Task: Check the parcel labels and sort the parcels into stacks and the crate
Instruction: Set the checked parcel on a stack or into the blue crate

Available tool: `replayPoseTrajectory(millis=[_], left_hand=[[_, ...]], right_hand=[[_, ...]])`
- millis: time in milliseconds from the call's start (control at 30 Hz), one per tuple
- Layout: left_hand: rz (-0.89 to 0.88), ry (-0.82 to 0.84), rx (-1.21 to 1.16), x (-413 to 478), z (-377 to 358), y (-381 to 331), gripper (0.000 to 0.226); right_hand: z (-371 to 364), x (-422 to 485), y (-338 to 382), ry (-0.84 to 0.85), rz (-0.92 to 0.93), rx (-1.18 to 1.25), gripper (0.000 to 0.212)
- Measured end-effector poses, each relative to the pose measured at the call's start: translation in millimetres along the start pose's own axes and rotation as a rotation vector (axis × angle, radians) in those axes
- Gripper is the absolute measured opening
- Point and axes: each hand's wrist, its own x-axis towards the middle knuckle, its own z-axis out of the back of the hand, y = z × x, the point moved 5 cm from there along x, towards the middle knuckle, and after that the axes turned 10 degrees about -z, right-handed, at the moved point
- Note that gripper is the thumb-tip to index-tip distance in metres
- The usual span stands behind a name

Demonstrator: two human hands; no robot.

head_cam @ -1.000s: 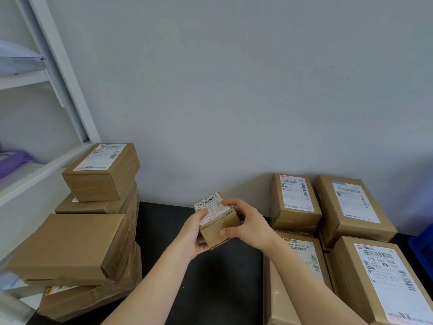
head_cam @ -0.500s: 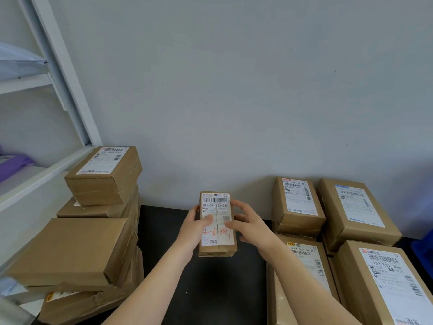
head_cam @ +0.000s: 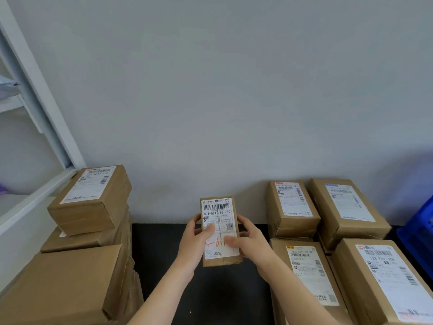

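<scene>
You hold a small brown cardboard parcel upright above the black work surface, with its white shipping label facing you. Your left hand grips its left edge and your right hand its right edge, both thumbs pressed onto the label. The thumbs hide part of the red handwritten marking, so a misread that sends the parcel to the wrong place is the likeliest slip. The unevenly piled stack of brown boxes at left could shift if you set the parcel down off-centre. The labelled brown boxes at right and the blue plastic crate sit near enough for an elbow to clip.
</scene>
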Motion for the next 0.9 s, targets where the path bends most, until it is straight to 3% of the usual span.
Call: replayPoseTrajectory(millis=[400, 600, 733, 900], left_hand=[[-0.220, 0.303, 0.000, 2.0, -71.8, -64.2, 0.037], [-0.197, 0.405, -0.101, -20.0, -120.9, -82.8, 0.044], [-0.162, 0.477, -0.178, -50.4, -168.7, -97.9, 0.036], [-0.198, 0.575, -0.193, -93.6, -243.0, -115.0, 0.039]], right_hand=[[66.3, -53.5, 33.1, -0.302, 0.105, 0.123, 0.067], [115.6, -104.6, 28.7, -0.445, 0.140, 0.244, 0.050], [157.6, -141.4, 21.4, -0.595, 0.156, 0.382, 0.034], [226.2, -193.1, 11.8, -0.768, 0.151, 0.389, 0.023]])
